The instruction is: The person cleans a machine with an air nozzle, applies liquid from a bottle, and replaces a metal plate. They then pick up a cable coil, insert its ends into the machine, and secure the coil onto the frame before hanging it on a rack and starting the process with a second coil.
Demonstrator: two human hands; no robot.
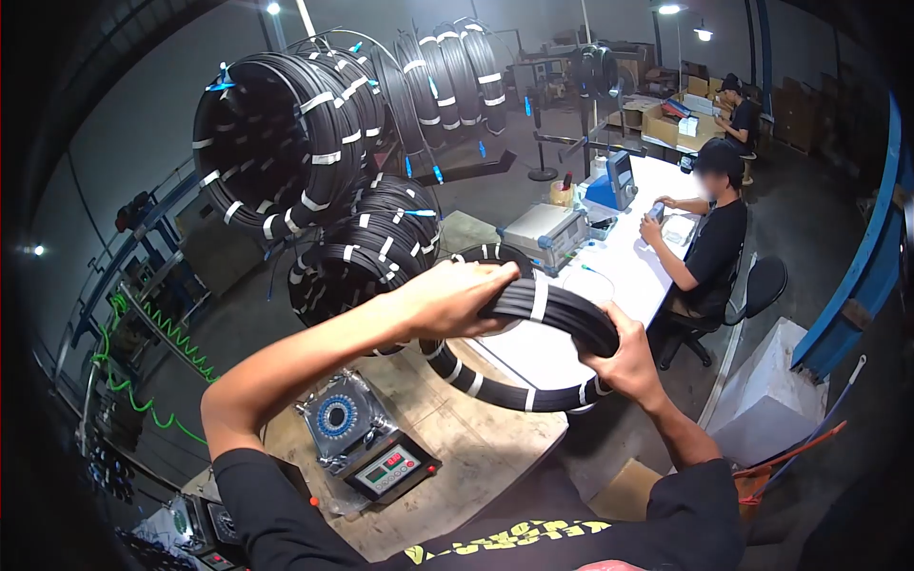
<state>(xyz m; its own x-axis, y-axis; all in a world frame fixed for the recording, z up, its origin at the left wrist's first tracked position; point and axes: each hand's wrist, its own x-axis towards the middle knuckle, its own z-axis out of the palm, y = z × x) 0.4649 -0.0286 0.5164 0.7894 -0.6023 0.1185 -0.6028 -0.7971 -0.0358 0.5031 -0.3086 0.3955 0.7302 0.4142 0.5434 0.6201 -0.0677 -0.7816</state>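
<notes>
A coil of black cable [566,312], bound with white tape bands, is held up in front of me, tilted above the wooden table. My left hand [464,300] is closed around its upper left part. My right hand [624,354] wraps its right side, thumb near the top. The coil's lower arc hangs over the table edge. Below my left forearm sits a polishing machine [367,443] with a round blue-ringed plate and a lit red display. Behind my left hand, more taped black coils [371,243] are stacked on a rack.
Black coils [286,143] with blue connectors hang at upper left. On the white bench [657,181] stand a grey instrument [545,236] and a blue device [612,183]. A seated co-worker [714,228] handles a small device there; another person [738,119] sits farther back. A white block [766,390] stands at right.
</notes>
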